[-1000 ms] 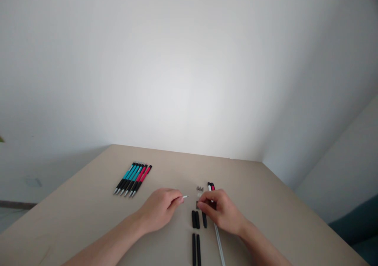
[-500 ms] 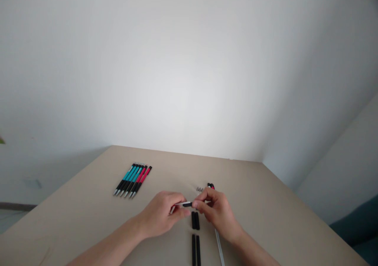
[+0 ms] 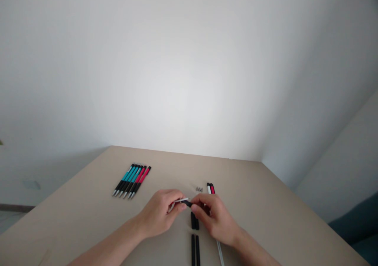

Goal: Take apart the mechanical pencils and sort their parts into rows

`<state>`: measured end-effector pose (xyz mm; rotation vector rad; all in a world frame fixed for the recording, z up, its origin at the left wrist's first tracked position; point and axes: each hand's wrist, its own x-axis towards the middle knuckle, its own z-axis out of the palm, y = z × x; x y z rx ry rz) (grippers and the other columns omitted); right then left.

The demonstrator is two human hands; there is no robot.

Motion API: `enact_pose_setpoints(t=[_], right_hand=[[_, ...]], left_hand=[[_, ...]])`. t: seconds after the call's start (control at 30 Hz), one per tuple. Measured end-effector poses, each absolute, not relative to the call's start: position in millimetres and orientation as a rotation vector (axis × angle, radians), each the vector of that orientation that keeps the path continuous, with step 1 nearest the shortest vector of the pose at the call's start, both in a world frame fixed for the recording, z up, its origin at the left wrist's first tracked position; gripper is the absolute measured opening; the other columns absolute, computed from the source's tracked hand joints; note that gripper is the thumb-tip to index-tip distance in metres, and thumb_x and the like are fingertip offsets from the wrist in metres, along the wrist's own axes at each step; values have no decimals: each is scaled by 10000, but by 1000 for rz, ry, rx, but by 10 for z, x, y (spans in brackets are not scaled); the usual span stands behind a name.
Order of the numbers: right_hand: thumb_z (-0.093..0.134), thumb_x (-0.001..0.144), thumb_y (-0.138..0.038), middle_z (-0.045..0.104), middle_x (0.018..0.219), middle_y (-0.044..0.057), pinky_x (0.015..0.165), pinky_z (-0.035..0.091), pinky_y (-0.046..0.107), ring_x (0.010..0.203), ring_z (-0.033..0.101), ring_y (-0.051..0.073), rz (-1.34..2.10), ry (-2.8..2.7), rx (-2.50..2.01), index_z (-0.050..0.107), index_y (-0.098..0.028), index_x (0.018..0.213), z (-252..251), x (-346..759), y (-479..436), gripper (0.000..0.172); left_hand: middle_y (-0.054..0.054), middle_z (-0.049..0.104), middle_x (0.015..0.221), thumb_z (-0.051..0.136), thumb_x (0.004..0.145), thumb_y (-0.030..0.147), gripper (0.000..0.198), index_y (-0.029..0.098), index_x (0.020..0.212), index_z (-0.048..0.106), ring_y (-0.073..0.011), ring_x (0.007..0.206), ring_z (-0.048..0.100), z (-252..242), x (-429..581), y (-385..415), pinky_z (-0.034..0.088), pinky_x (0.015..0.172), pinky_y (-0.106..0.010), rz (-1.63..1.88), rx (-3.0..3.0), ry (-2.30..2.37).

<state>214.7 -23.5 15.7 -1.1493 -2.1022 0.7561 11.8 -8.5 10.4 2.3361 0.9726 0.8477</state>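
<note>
Tabletop [image 3: 76, 226]: tan, against a pale wall [image 3: 186, 80].
Pens [image 3: 136, 175]: rowed at left, well apart.
Left hand [image 3: 158, 214]: pinching a white rod [image 3: 182, 199].
Right hand [image 3: 217, 220]: pinching the black tube [image 3: 187, 204] between both hands, partly covering the barrels [image 3: 209, 188].
Hidden: I can't tell what's inside the tube; black rods [image 3: 193, 250] leave my view.

A beige tabletop [image 3: 73, 211] stands with its far edge against a plain pale wall [image 3: 189, 80], which is brightest at centre and greyer toward the sides. A dark teal object [image 3: 358, 220] (nature not determinable, cut off by the frame) shows beyond the right edge. Low on the wall at left, a faint rectangular patch [image 3: 31, 185] is noted; below it runs a dark strip [image 3: 16, 208], with pale flooring [image 3: 8, 220] beneath. A small yellowish-green item [image 3: 0, 142] touches the left frame border.
</note>
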Motion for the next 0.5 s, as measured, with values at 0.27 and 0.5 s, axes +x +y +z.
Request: enact_pose_setpoints(t=[0.27, 0.5], right_hand=[[489, 894, -279, 465, 563, -42, 503, 273, 211, 527, 393, 90, 694, -2193, -1161, 573, -166, 710, 137, 2117, -236, 232], [384, 930, -260, 526, 561, -6, 536, 277, 231, 536, 451, 102, 512, -2326, -1105, 514, -174, 633, 93, 2147, -218, 336]], left_hand=[[26, 522, 685, 513, 892, 210, 110, 170, 810, 575, -113, 612, 454, 91, 116, -87, 307, 577, -214, 806, 2428, 946], [26, 459, 650, 474, 923, 281, 241, 167, 716, 520, -112, 589, 432, 92, 123, -76, 278, 555, -227, 823, 2478, 888]])
